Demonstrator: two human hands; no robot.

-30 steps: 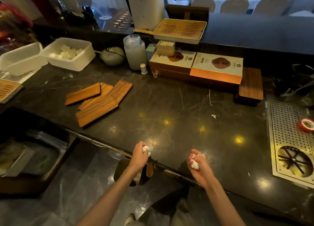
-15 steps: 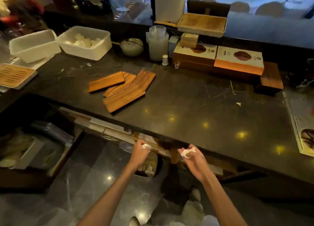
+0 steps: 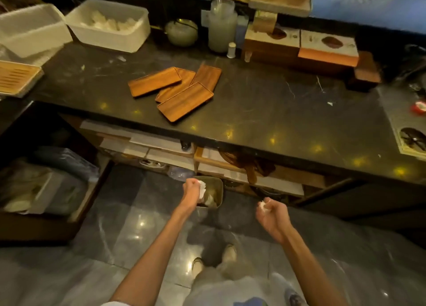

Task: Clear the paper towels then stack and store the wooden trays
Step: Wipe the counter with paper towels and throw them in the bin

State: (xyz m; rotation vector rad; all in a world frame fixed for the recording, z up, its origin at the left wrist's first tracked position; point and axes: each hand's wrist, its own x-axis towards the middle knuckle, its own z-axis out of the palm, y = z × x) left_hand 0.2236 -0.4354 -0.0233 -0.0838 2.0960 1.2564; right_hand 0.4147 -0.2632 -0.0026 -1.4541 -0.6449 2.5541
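Several flat wooden trays (image 3: 177, 91) lie loosely overlapped on the dark marble counter (image 3: 265, 112). My left hand (image 3: 192, 190) is closed on a crumpled white paper towel (image 3: 202, 187) right over a small bin (image 3: 217, 191) on the floor under the counter. My right hand (image 3: 272, 216) is closed on another crumpled paper towel (image 3: 262, 206), held to the right of the bin above the floor. White paper shows inside the bin.
White tubs (image 3: 108, 25) stand at the counter's back left, a slatted tray (image 3: 16, 77) at far left. A jar (image 3: 221, 27) and boxed sets (image 3: 302, 45) line the back. Shelves (image 3: 161, 149) run under the counter; an open drawer (image 3: 46, 186) juts out at left.
I have stepped back from the counter and both hands, still holding the towels, have dropped below its edge. My left hand now hangs over the bin.
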